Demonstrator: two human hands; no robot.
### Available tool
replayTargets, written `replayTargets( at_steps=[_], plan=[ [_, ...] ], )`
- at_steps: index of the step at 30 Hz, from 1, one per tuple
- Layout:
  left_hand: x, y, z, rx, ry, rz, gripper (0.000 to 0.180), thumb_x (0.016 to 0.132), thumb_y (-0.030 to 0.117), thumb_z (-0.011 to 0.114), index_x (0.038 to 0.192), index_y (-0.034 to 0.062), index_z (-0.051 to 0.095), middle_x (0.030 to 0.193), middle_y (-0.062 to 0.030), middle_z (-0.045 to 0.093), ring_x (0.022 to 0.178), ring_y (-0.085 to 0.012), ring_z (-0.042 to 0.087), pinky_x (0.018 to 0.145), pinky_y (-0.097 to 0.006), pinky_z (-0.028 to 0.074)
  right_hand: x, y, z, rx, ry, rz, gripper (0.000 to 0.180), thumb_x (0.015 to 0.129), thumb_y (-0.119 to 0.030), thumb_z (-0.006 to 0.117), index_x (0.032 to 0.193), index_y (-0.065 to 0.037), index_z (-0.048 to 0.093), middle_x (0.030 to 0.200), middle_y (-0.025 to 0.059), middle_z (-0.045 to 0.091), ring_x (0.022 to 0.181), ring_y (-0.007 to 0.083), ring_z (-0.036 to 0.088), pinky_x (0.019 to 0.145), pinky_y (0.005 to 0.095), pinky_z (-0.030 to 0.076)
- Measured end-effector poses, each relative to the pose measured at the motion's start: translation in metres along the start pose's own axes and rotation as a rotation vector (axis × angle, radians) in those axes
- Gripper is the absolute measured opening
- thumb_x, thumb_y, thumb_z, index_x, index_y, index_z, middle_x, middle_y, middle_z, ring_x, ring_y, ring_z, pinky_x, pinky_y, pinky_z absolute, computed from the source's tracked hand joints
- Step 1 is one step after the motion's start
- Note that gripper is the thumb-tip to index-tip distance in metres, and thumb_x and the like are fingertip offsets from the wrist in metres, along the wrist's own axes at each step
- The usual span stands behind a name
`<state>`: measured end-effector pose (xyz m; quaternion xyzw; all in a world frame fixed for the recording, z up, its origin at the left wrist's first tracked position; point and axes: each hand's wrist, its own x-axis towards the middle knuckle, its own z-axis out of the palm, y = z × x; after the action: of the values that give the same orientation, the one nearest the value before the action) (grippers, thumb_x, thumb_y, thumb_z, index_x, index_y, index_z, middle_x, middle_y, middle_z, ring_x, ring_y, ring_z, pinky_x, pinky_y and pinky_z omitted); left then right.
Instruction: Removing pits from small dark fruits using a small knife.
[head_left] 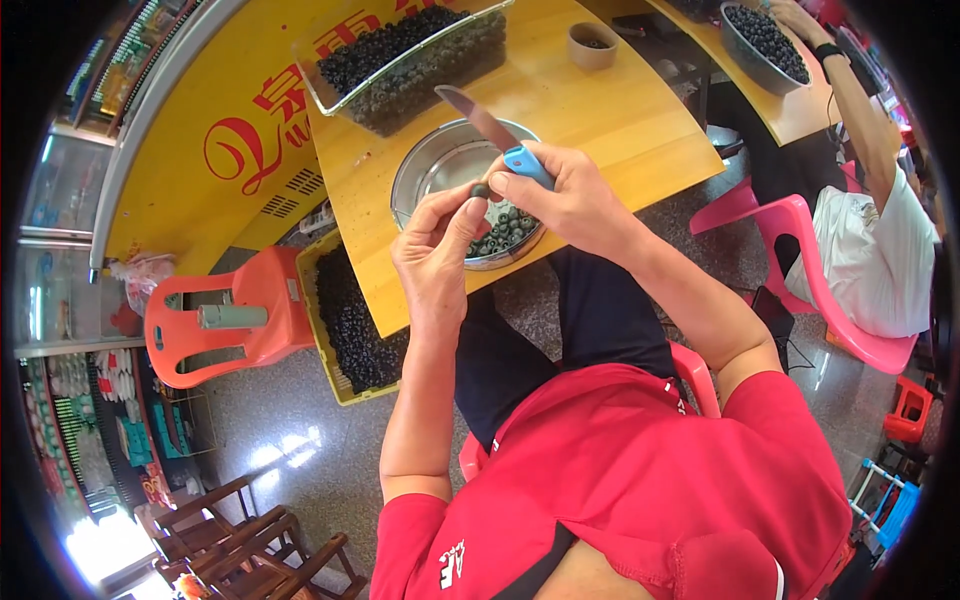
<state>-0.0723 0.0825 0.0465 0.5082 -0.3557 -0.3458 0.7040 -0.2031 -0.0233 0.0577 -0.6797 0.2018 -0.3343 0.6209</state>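
Observation:
Over a round metal bowl, my left hand pinches a small dark round piece between thumb and fingertips. Closed around the blue handle of a knife is my right hand; its blade points up and to the left, away from the piece. The right thumb tip is right beside the piece, though I cannot tell if it touches. Several dark green round pieces lie in the bowl's near part, partly behind my hands. Whether they are fruits, nuts or shells is too small to tell.
A clear tub of dark pieces and a small brown cup stand on the wooden table. Below left are a yellow crate and an orange chair. At right, another person sits on a pink chair by a filled basin.

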Motion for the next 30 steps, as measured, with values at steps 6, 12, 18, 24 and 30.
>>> replayTargets(
  at_steps=[6,12,18,24,30],
  plan=[
    [-0.001,-0.004,-0.001,-0.101,0.042,-0.028,0.019,0.089,0.008,0.064,0.106,-0.0006,0.062,0.086,-0.0042,0.064,0.075,-0.0090,0.057,0.069,-0.022,0.046,-0.006,0.000,-0.008,-0.594,0.053,-0.479,0.016,0.087,-0.011,0.063,0.098,-0.001,0.060,0.082,0.0111,0.060,0.072,0.0292,0.061,0.063,0.0349,0.048],
    [0.000,-0.008,0.006,-0.121,0.031,-0.004,0.016,0.091,0.009,0.063,0.104,0.0009,0.061,0.086,-0.0039,0.061,0.075,-0.0094,0.054,0.071,-0.023,0.044,-0.011,0.000,-0.009,-0.762,0.010,-0.449,0.021,0.081,-0.006,0.064,0.102,-0.003,0.060,0.087,0.0136,0.061,0.076,0.0344,0.061,0.062,0.0397,0.049],
    [-0.001,-0.010,0.006,-0.183,-0.002,0.018,0.013,0.091,0.008,0.062,0.102,0.0014,0.059,0.087,-0.0041,0.061,0.075,-0.0097,0.052,0.072,-0.023,0.043,-0.011,0.002,-0.011,-0.794,0.031,-0.466,0.024,0.079,-0.005,0.065,0.103,-0.005,0.060,0.087,0.0126,0.061,0.074,0.0335,0.062,0.061,0.0395,0.050],
    [-0.003,-0.010,0.009,-0.199,0.041,0.048,0.016,0.089,0.010,0.066,0.100,0.0011,0.059,0.089,-0.0026,0.060,0.074,-0.0078,0.053,0.069,-0.021,0.043,-0.011,0.004,-0.010,-0.802,0.036,-0.482,0.024,0.080,-0.005,0.064,0.103,-0.004,0.060,0.085,0.0123,0.061,0.074,0.0331,0.062,0.060,0.0397,0.049],
    [-0.010,0.003,0.006,-0.153,-0.113,0.197,0.015,0.088,0.007,0.066,0.100,-0.0011,0.060,0.097,-0.0057,0.057,0.076,-0.0093,0.055,0.068,-0.021,0.043,-0.004,0.019,-0.018,-0.845,0.114,-0.357,0.015,0.088,-0.014,0.062,0.097,-0.002,0.061,0.081,0.0124,0.061,0.072,0.0298,0.062,0.062,0.0363,0.049]
  ],
)
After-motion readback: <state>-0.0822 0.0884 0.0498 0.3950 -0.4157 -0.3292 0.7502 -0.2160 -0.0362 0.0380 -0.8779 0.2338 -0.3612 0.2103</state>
